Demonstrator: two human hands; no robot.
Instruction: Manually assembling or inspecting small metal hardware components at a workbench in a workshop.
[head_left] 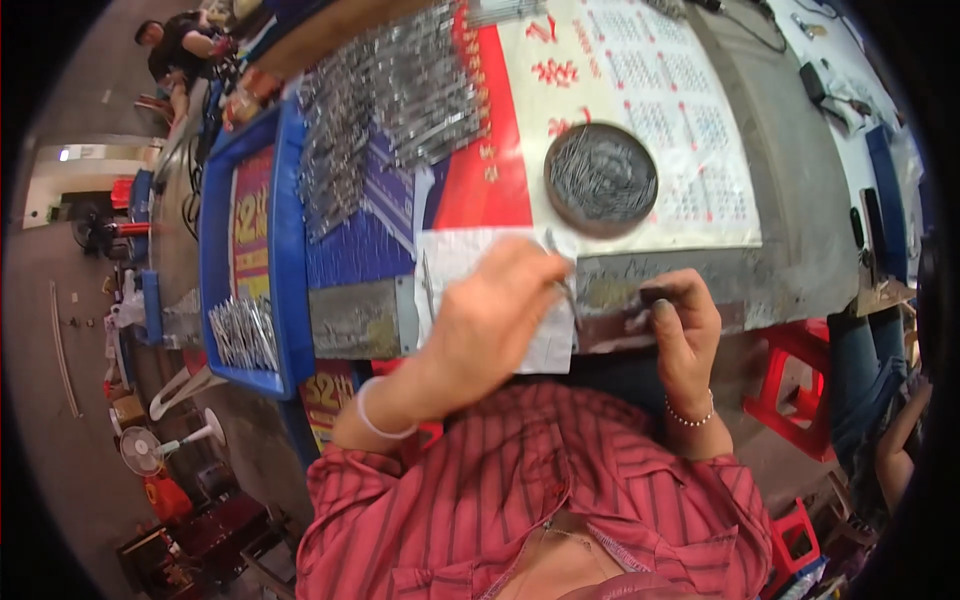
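My left hand (505, 305), smeared by motion, is over a white sheet (450, 260) at the near table edge. Its fingers are pinched around a slim metal piece (572, 295). To its right, my right hand (688, 335) is closed, with thumb and fingertips on a small dark block (655, 295). A round dark dish (590, 227) stands beyond the hands, filled with thin grey metal pins (605, 175). Another thin metal piece (427, 285) lies on the sheet by my left wrist.
Heaps of slender shiny metal pieces (420, 90) cover the table's far left. A blue tray (289, 200) holds more such pieces (243, 332). A printed calendar sheet (700, 210) lies under the dish. Red stools (790, 390) stand at the right. Another person (185, 50) sits far left.
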